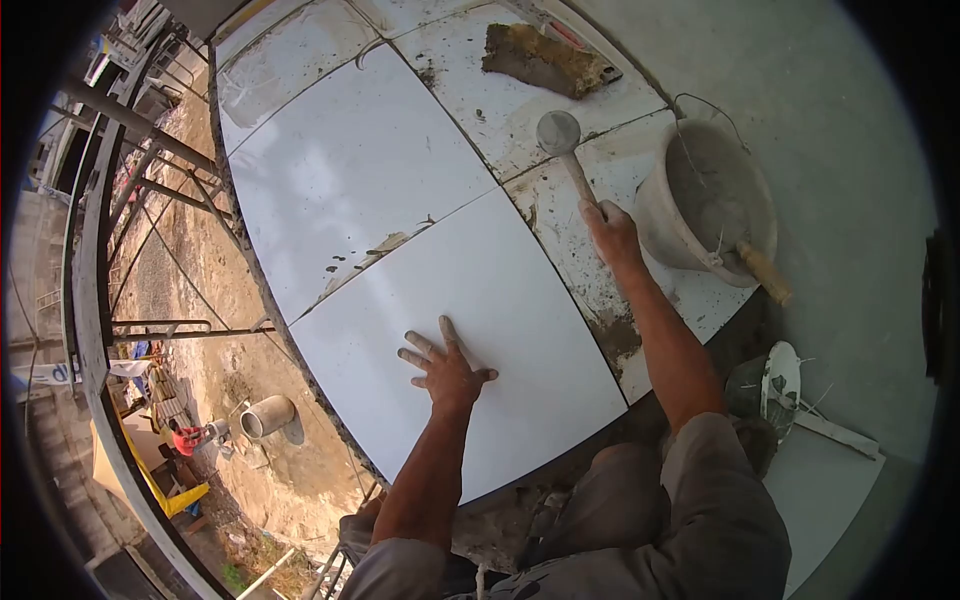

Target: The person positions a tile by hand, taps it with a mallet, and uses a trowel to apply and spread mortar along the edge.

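My left hand lies flat with spread fingers on a large white tile nearest my body. In my right hand is the handle of a mallet, its round grey head above the dusty tiles to the right. Another white tile adjoins the near one, with smears of mortar along the joint between them. Just right of my right hand stands a bucket holding grey mix, with a wooden-handled tool leaning in it.
A brown, ragged sponge-like piece rests on the far tiles beside a level-like bar. At the left are a drop, scaffold bars and a person in red far below. A tile lies at lower right.
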Tool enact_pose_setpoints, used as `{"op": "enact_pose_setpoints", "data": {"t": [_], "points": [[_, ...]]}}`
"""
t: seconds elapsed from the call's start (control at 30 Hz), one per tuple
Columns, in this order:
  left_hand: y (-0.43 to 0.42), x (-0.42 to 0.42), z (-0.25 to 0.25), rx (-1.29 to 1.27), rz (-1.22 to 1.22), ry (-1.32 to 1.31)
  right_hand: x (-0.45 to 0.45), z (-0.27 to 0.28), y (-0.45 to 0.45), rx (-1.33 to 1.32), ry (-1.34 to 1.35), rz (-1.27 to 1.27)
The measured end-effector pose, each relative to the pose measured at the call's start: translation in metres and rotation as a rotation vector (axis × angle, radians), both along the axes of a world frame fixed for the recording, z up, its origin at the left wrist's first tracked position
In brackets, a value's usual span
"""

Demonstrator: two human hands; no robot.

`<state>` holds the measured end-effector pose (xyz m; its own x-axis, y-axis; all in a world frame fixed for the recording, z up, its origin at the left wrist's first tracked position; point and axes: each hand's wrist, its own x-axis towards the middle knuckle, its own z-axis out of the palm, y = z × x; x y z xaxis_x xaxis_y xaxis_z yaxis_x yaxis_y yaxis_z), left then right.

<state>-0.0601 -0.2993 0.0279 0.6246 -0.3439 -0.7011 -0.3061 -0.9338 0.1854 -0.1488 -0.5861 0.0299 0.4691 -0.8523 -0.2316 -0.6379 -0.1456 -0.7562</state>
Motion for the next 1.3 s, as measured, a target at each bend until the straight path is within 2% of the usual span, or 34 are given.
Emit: {"op": "enact_pose_setpoints", "data": {"t": [0.07,0.1,0.13,0.2,0.23,0.27,0.3,0.37,0.43,0.5,0.53,0.6,0.63,0.7,0.73,0.77,0.8,0.83,0.87,0.93,0.97,1.03,1.17,1.23,1.3], "points": [[0.001,-0.001,-0.003,0.041,-0.051,-0.023,-0.015,0.024,0.047,0.191,-0.315,-0.004],[-0.001,-0.001,-0.003,0.04,-0.051,-0.024,-0.023,0.018,0.069,0.201,-0.396,0.035],[-0.001,-0.001,-0.003,0.045,-0.048,-0.024,-0.033,0.015,0.089,0.331,-0.417,0.032],[-0.001,-0.001,-0.002,0.047,-0.046,-0.031,-0.052,-0.025,0.116,0.075,-0.218,0.115],[-0.002,0.0,-0.002,0.047,-0.044,-0.033,-0.058,-0.041,0.123,0.07,-0.222,0.115],[-0.002,-0.002,-0.002,0.048,-0.044,-0.032,-0.066,-0.059,0.129,0.047,-0.074,0.202],[-0.001,-0.005,-0.001,0.04,-0.047,-0.03,-0.065,-0.054,0.129,0.02,0.076,0.286],[-0.005,-0.001,-0.002,0.084,-0.049,-0.025,-0.058,-0.043,0.117,0.014,0.027,0.283],[0.003,-0.005,-0.002,0.084,-0.05,-0.026,-0.058,-0.009,0.129,0.059,0.002,0.266],[-0.005,-0.002,-0.002,0.045,-0.031,-0.045,-0.046,0.027,0.116,0.101,-0.236,0.215],[-0.004,-0.002,-0.002,0.047,-0.035,-0.038,-0.042,0.047,0.116,0.1,-0.235,0.231],[-0.003,-0.002,-0.003,0.054,-0.013,-0.029,-0.039,0.075,0.119,0.191,-0.508,0.204],[-0.003,-0.001,-0.003,0.046,-0.012,-0.027,-0.04,0.07,0.12,0.197,-0.506,0.223],[-0.003,0.001,-0.003,0.033,0.002,-0.034,-0.046,0.039,0.122,0.011,-0.6,0.355],[-0.003,0.001,-0.002,0.033,0.006,-0.024,-0.056,-0.003,0.125,-0.09,-0.49,0.346],[-0.004,0.001,-0.001,0.03,0.012,-0.014,-0.064,-0.035,0.129,-0.095,-0.496,0.365],[-0.004,0.001,0.001,0.02,0.029,-0.02,-0.072,-0.062,0.132,-0.155,-0.169,0.383],[-0.003,0.0,0.003,0.023,0.024,-0.014,-0.074,-0.064,0.134,-0.218,0.16,0.391],[-0.004,0.002,0.006,0.025,0.022,-0.012,-0.078,-0.064,0.132,-0.233,0.151,0.406],[-0.013,0.012,0.008,0.012,0.059,-0.026,-0.062,-0.033,0.127,-0.128,-0.09,0.322],[-0.005,0.005,0.009,0.035,0.06,0.006,-0.061,-0.013,0.131,-0.113,-0.08,0.345],[0.001,-0.001,0.004,-0.01,0.082,-0.034,-0.044,0.034,0.119,0.076,-0.175,0.234],[0.002,-0.002,0.003,-0.032,0.1,-0.041,-0.036,0.101,0.122,0.082,-0.542,0.218],[0.001,-0.001,0.002,-0.048,0.096,-0.046,-0.042,0.105,0.131,0.069,-0.576,0.214],[0.001,-0.001,0.002,-0.045,0.112,-0.043,-0.054,0.082,0.14,-0.084,-0.682,0.395]]}}
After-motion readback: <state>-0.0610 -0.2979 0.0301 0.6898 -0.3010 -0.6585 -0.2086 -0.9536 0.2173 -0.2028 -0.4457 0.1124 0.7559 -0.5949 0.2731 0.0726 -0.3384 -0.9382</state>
